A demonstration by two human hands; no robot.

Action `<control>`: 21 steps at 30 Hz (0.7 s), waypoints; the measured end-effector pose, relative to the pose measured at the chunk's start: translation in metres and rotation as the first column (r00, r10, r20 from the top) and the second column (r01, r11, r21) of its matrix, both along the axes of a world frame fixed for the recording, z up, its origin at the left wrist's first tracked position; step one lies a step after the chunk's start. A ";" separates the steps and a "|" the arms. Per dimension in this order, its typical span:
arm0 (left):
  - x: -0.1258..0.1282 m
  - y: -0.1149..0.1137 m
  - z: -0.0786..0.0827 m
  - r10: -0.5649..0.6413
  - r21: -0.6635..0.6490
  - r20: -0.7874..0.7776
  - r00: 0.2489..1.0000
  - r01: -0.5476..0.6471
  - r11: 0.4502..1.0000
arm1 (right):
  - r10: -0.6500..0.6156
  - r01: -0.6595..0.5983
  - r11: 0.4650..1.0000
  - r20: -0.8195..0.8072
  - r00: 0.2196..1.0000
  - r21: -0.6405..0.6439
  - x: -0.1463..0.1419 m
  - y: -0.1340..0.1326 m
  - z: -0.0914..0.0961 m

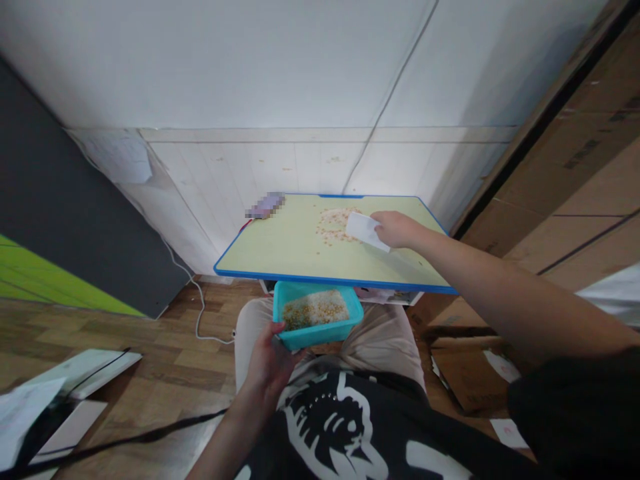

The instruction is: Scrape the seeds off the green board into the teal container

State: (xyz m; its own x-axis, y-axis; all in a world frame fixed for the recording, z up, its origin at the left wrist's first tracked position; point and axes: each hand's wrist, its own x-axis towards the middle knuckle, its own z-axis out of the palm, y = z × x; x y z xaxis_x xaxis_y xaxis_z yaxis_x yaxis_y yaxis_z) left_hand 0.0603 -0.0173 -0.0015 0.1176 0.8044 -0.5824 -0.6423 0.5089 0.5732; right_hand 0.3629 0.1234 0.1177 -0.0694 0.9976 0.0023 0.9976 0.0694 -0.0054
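My right hand (399,229) pinches a white card (367,231), tilted over the pale yellow tabletop (280,247). Beside the card's left edge lies a scatter of small light and orange-brown grains (334,224). Below the table's front edge, on my lap, sits a turquoise plastic bin (320,335) partly filled with mixed white, yellow and greenish grains (315,309). Its near left corner is gripped by my left hand (274,357), thumb on the rim and the other fingers mostly hidden underneath.
A pixelated purple item (266,205) lies at the table's back left corner. Cardboard boxes (560,167) stand along the right. On the floor are a white cable (201,313), an open carton (473,377) and white panels (75,380) at left. A wall (280,73) rises behind the table.
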 end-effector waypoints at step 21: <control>0.002 0.000 0.000 0.022 -0.031 -0.050 0.999 -0.023 0.999 | 0.139 -0.141 0.989 -0.049 0.989 -0.036 -0.034 -0.024 0.002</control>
State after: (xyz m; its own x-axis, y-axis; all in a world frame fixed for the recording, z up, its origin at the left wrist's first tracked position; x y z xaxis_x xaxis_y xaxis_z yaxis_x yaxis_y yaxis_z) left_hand 0.0623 -0.0174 -0.0016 0.0701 0.7879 -0.6118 -0.6249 0.5128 0.5887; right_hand 0.3293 0.0994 0.1195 -0.2095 0.9773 -0.0302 0.9766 0.2076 -0.0572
